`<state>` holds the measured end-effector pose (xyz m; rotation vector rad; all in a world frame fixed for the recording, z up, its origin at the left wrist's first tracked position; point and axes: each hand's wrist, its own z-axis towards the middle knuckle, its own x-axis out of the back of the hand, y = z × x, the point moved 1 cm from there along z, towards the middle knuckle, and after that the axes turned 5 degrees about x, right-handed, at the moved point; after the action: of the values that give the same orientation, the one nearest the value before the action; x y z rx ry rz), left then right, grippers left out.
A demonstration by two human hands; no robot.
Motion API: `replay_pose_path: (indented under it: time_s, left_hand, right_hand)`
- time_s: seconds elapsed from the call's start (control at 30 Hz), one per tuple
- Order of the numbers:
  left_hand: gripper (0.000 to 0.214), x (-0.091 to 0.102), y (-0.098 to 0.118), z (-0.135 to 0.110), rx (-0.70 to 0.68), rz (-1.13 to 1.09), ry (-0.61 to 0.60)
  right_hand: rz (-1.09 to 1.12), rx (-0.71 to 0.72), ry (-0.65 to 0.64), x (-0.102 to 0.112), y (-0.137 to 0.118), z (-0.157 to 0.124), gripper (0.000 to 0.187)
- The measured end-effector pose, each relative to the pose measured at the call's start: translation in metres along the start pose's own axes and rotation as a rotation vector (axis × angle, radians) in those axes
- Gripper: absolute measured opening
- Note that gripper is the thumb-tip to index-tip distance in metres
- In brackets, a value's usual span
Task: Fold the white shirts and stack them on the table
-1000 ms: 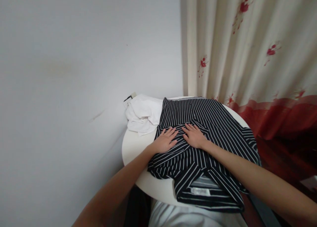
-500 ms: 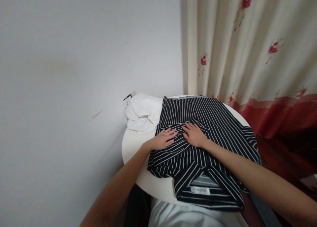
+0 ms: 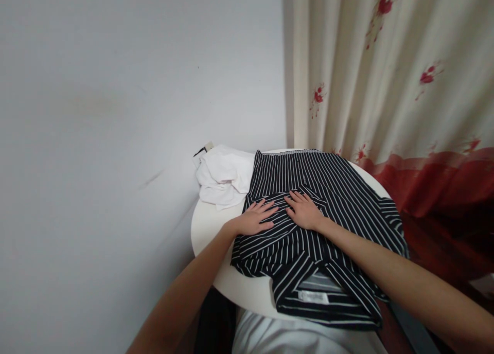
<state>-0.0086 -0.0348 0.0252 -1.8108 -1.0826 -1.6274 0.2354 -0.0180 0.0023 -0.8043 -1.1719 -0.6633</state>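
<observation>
A black shirt with thin white stripes (image 3: 339,199) lies spread over a small round white table (image 3: 210,228), its collar and label toward me at the near edge. My left hand (image 3: 254,219) rests flat on the shirt's left part, fingers stretched out. Beside it, my right hand (image 3: 304,210) also lies flat on a folded-in part of the shirt, fingers apart. Neither hand holds anything.
A crumpled white garment (image 3: 224,176) sits at the table's far left, against the grey wall (image 3: 116,112). A cream curtain with red flowers and a red hem (image 3: 386,86) hangs behind and to the right. White cloth (image 3: 285,338) shows below the table's near edge.
My left hand slid slightly toward the shirt's left edge and a little nearer to me. The right hand has barely moved.
</observation>
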Motion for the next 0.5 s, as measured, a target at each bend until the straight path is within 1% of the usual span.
replay_pose_path:
  time_s: [0.07, 0.13, 0.2, 0.27, 0.3, 0.43, 0.5]
  left_hand:
    - [0.064, -0.002, 0.001, 0.002, 0.012, -0.015, 0.05]
    - [0.062, -0.002, 0.003, 0.005, 0.004, -0.051, 0.153]
    - [0.06, -0.002, 0.005, 0.007, 0.0, -0.089, 0.268]
    - [0.057, -0.003, 0.007, 0.009, 0.015, -0.098, 0.323]
    - [0.057, -0.004, 0.008, 0.01, 0.027, -0.087, 0.319]
    - [0.057, -0.009, 0.01, 0.011, 0.094, -0.018, 0.241]
    - [0.058, -0.011, 0.008, 0.012, 0.119, -0.007, 0.244]
  right_hand:
    - [0.03, -0.01, 0.02, 0.001, 0.0, 0.0, 0.065]
    - [0.052, -0.022, 0.086, 0.004, 0.001, 0.0, 0.071]
    - [0.054, -0.027, 0.168, 0.006, 0.002, 0.0, 0.069]
    - [0.048, -0.023, 0.199, 0.006, 0.002, 0.001, 0.064]
    - [0.046, -0.019, 0.183, 0.006, 0.002, 0.001, 0.062]
    - [0.041, -0.019, 0.072, 0.001, 0.001, 0.002, 0.061]
    - [0.037, -0.028, 0.065, 0.0, 0.001, 0.001, 0.061]
